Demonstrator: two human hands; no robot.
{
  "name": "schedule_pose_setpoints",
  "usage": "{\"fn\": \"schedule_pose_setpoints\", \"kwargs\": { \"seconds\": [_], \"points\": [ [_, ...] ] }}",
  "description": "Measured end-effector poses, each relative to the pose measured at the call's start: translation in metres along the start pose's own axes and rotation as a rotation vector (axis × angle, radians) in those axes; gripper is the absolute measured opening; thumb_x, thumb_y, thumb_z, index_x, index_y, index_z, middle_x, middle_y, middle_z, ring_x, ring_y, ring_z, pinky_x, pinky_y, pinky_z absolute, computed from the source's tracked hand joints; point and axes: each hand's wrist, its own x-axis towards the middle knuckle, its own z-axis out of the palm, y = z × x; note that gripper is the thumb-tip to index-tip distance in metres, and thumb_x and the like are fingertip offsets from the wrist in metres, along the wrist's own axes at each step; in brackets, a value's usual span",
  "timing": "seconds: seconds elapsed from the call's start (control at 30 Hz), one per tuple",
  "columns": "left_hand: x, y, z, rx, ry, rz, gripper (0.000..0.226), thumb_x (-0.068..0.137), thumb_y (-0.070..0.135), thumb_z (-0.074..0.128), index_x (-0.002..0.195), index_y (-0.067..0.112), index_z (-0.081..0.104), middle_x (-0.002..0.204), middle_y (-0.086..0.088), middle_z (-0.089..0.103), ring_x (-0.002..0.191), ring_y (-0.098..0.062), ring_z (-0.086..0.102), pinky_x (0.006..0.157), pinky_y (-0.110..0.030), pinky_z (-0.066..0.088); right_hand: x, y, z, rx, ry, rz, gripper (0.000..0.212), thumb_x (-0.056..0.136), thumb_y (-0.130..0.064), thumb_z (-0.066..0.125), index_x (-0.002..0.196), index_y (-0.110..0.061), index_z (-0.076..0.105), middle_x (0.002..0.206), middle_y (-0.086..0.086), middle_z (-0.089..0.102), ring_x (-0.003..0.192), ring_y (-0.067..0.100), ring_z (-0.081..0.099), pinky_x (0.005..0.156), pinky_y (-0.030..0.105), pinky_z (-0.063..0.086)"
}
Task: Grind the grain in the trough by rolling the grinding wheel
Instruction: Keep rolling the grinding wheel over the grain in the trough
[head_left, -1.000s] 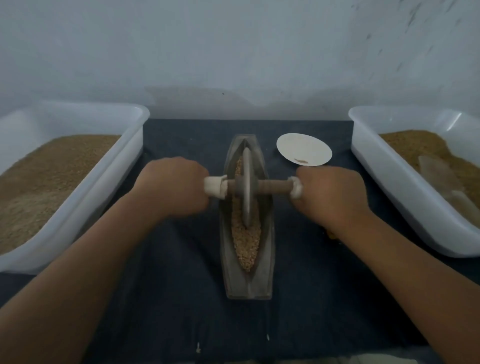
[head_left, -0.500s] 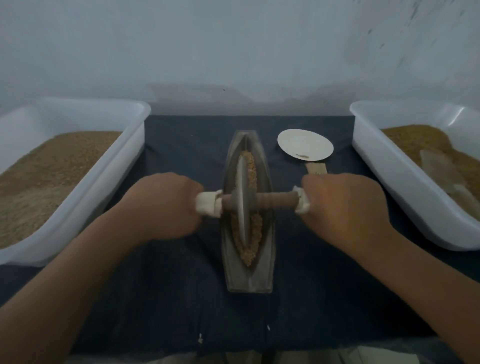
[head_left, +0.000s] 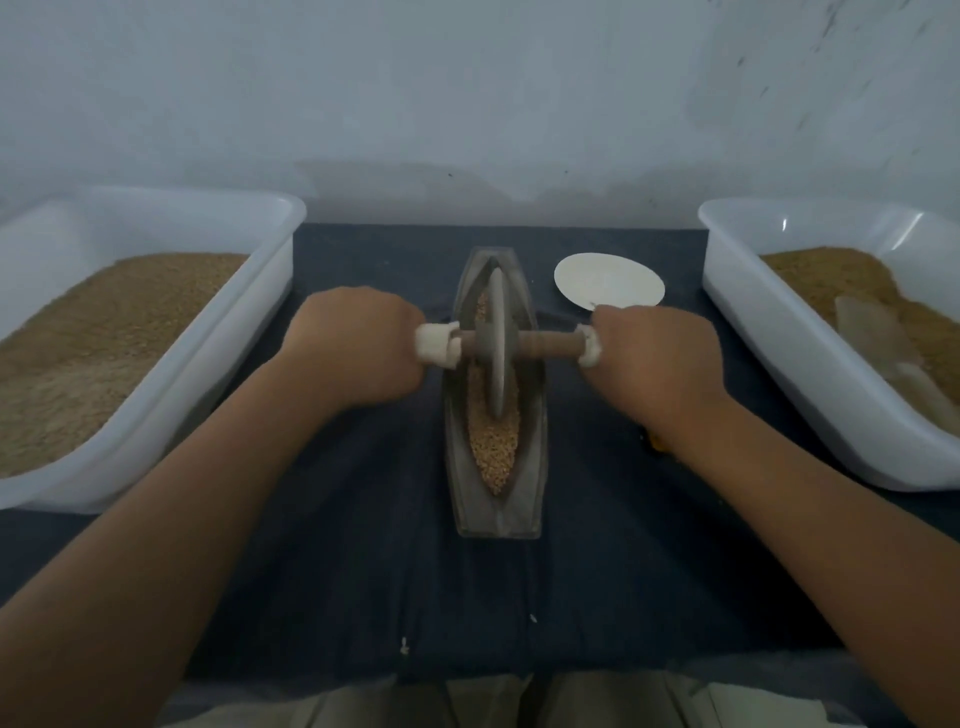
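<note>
Since half a second ago the wheel (head_left: 497, 343) has rolled away, into the far half of the trough (head_left: 535, 457). Most grain (head_left: 493, 452) lies nearer. Left hand (head_left: 358, 348), right hand (head_left: 654, 358): fingers clenched round the axle (head_left: 545, 344) ends. Risk: overrunning the far tip, spilling grain toward the plate (head_left: 608, 280).
</note>
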Motion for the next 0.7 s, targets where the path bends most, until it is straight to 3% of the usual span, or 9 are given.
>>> {"fn": "schedule_pose_setpoints", "kwargs": {
  "seconds": [0.17,0.33,0.47,0.6,0.7],
  "points": [
    [-0.043,-0.006,0.000,0.042,0.059,0.123,0.021,0.071,0.056,0.048,0.067,0.036,0.052,0.058,0.013,0.050,0.052,-0.006,0.046,0.049,-0.023,0.028,-0.052,0.008,-0.015,0.106,0.082,-0.095,0.043,0.101,-0.047,0.047,0.064,-0.025,0.043,0.053,-0.008,0.040,0.043,0.019,0.039,0.044,0.027,0.028],
    [0.013,-0.005,0.004,-0.012,0.003,-0.018,0.016,0.076,0.046,0.057,0.072,0.030,0.058,0.073,0.008,0.058,0.068,-0.022,0.058,0.062,-0.032,0.044,0.007,0.000,0.006,0.044,0.080,-0.013,0.038,0.096,-0.036,0.052,0.062,-0.021,0.042,0.052,-0.007,0.035,0.041,0.019,0.033,0.048,0.022,0.019],
    [0.051,-0.008,-0.004,-0.055,0.010,-0.044,0.024,0.079,0.050,0.057,0.070,0.028,0.054,0.080,0.002,0.060,0.077,-0.030,0.058,0.069,-0.037,0.045,0.050,-0.005,0.013,0.078,0.035,0.035,0.040,0.086,-0.019,0.058,0.056,-0.020,0.031,0.051,-0.006,0.033,0.044,0.012,0.025,0.048,0.023,0.022],
    [0.023,-0.002,-0.007,-0.024,-0.028,0.013,0.019,0.075,0.049,0.054,0.071,0.030,0.054,0.075,0.009,0.058,0.067,-0.019,0.055,0.064,-0.034,0.043,0.013,0.002,0.007,0.041,-0.087,0.023,0.043,0.100,-0.041,0.049,0.063,-0.022,0.039,0.053,-0.006,0.044,0.044,0.015,0.038,0.048,0.025,0.028],
    [-0.021,-0.005,-0.001,-0.011,-0.008,0.068,0.019,0.069,0.052,0.051,0.069,0.033,0.054,0.066,0.012,0.055,0.057,-0.010,0.050,0.053,-0.028,0.038,-0.030,0.003,-0.013,0.039,0.003,-0.024,0.045,0.101,-0.050,0.045,0.064,-0.027,0.033,0.050,-0.009,0.037,0.040,0.018,0.039,0.043,0.024,0.029]
  ]
}}
